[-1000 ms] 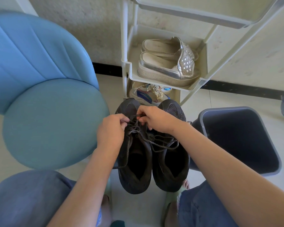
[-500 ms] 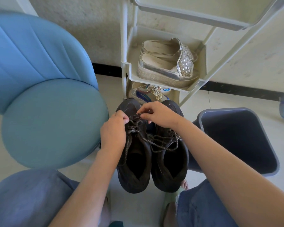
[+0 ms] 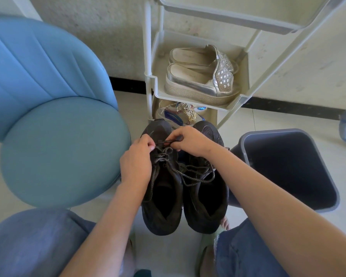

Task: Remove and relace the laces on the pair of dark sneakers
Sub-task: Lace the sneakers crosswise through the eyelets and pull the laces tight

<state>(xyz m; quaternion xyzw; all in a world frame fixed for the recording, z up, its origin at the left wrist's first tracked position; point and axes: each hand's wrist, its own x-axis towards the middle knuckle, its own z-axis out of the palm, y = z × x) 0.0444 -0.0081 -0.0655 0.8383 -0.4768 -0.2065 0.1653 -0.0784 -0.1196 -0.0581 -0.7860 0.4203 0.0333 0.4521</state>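
Two dark fabric sneakers stand side by side on the floor, between the person's knees.
Left hand and right hand each pinch the dark flecked lace of the left-side sneaker. The cream plastic rack holds two silver platform slip-ons; the one grey plastic bin is too dark inside to tell.

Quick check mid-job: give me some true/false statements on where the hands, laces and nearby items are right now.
1. The left hand and the right hand both pinch the dark flecked lace above the left black sneaker. True.
2. The grey plastic bin stands left of the sneakers. False: it stands to their right; the blue padded chair is on the left.
3. Silver platform slip-ons sit on the white rack shelf. True.
4. The right black sneaker is bare of laces. False: flecked lace loops lie across it.
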